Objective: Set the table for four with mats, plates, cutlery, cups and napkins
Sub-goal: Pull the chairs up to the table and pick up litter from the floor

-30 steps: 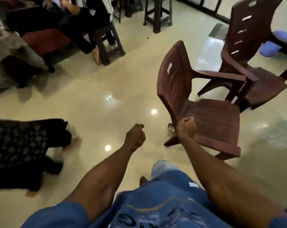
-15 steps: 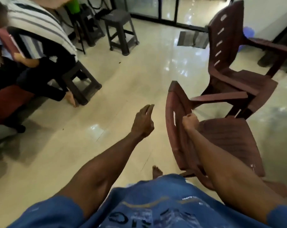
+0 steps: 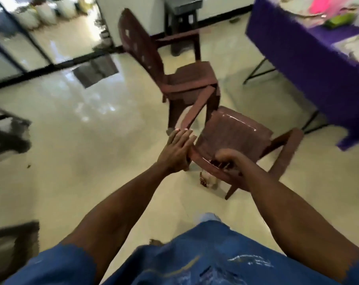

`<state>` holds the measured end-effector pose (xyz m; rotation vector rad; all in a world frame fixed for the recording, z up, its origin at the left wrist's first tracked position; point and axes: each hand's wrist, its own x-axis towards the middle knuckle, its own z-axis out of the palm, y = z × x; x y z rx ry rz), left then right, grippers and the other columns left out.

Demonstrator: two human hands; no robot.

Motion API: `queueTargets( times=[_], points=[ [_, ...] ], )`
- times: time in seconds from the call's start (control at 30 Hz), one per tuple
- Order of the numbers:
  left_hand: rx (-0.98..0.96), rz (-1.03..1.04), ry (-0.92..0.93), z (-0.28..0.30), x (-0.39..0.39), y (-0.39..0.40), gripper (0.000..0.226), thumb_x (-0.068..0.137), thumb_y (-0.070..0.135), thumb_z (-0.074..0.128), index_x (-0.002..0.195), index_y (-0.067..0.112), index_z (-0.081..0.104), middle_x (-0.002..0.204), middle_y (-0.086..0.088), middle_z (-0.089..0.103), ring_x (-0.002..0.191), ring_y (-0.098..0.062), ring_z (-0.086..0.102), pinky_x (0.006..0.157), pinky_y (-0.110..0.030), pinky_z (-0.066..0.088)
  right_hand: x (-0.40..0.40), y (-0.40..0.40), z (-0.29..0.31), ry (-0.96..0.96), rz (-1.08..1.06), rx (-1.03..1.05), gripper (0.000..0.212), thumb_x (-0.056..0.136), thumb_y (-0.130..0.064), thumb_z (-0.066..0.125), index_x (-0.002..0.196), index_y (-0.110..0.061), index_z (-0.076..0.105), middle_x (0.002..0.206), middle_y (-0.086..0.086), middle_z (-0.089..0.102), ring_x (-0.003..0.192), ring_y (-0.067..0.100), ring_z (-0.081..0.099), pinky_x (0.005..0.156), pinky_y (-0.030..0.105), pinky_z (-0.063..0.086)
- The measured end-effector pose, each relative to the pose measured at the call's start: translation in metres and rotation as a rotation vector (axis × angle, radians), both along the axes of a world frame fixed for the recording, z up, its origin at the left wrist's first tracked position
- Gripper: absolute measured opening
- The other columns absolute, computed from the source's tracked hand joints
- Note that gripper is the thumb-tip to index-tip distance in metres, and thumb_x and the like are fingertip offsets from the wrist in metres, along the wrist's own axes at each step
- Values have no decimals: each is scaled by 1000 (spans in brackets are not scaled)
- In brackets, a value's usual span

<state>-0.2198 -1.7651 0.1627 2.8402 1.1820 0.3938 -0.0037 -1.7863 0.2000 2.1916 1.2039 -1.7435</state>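
Near chair, under my hands at centre frame: reddish-brown plastic, glossy seat. Second chair, upper centre: same reddish-brown. Floor: pale cream, shiny. Table cloth, upper right: deep purple; pink and green blurs on top. My shirt, bottom edge: blue, faint white and yellow print. Stool, top centre: dark.

The right hand gripped the top edge of the near brown chair, while the left hand lay flat against that chair's armrest. Beyond the chair stood a second chair, and right of it the purple-covered worktop.
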Motion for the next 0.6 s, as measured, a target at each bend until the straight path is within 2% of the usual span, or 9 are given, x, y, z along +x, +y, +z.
queueTargets(
  times=[0.07, 0.13, 0.2, 0.3, 0.4, 0.47, 0.5, 0.57, 0.6],
  points=[
    [17, -75, 89, 1, -4, 14, 63, 76, 30, 47, 135, 9, 52, 147, -17, 44, 140, -36, 33, 119, -52, 17, -1, -4, -4, -100, 10, 44, 23, 98, -27, 55, 95, -6, 65, 99, 9, 66, 84, 24, 61, 67, 32, 49],
    [31, -155, 154, 1, -5, 24, 53, 76, 27, 55, 127, 13, 57, 146, -16, 45, 139, -36, 34, 120, -51, 15, -5, -21, 2, -194, -30, 89, 35, 95, -36, 58, 115, -8, 62, 117, 6, 64, 98, 28, 61, 83, 37, 53],
    [58, -236, 164, 1, -6, 31, 43, 76, 24, 65, 118, 12, 63, 138, -14, 53, 132, -35, 43, 117, -52, 21, -10, -32, 5, -307, -39, 145, 41, 94, -39, 54, 123, -11, 61, 125, 5, 60, 110, 31, 58, 92, 37, 48],
    [80, -355, 111, -2, -10, 45, 33, 78, 22, 72, 109, 12, 67, 116, -8, 67, 114, -29, 58, 108, -50, 38, -11, -31, -10, -350, -18, 114, 41, 95, -38, 48, 119, -9, 64, 125, 8, 62, 107, 29, 59, 86, 33, 45],
    [89, -420, 109, 2, -14, 55, 17, 79, 21, 72, 95, 14, 69, 99, -5, 72, 99, -28, 64, 99, -45, 45, -17, -26, -11, -298, -35, 46, 37, 94, -39, 45, 115, -14, 65, 117, 6, 62, 101, 25, 57, 95, 40, 46],
    [80, -480, 116, 4, -15, 64, 15, 77, 19, 77, 89, 16, 69, 89, -4, 72, 88, -27, 67, 88, -41, 51, -13, -23, -22, -271, -35, 8, 36, 91, -40, 45, 115, -18, 62, 119, 5, 60, 102, 25, 57, 96, 43, 46],
    [95, -520, 114, 5, -14, 69, 16, 75, 19, 79, 86, 17, 68, 85, -3, 72, 82, -27, 68, 81, -39, 53, -2, -21, -40, -269, -47, -32, 45, 85, -48, 45, 116, -20, 61, 124, 5, 60, 103, 27, 57, 95, 45, 46],
    [108, -573, 97, 7, -12, 75, 17, 74, 18, 81, 84, 16, 67, 79, -3, 69, 74, -26, 66, 70, -36, 54, 49, -7, -143, -267, -149, -92, 71, 63, -64, 45, 119, -23, 59, 125, 7, 61, 104, 31, 61, 92, 52, 47],
    [105, -596, 93, 7, -10, 79, 16, 75, 18, 80, 84, 16, 67, 78, -3, 69, 72, -26, 66, 67, -36, 54, 64, -6, -175, -248, -169, -115, 79, 56, -66, 43, 120, -22, 58, 120, 8, 64, 99, 33, 65, 88, 55, 48]
  ],
)
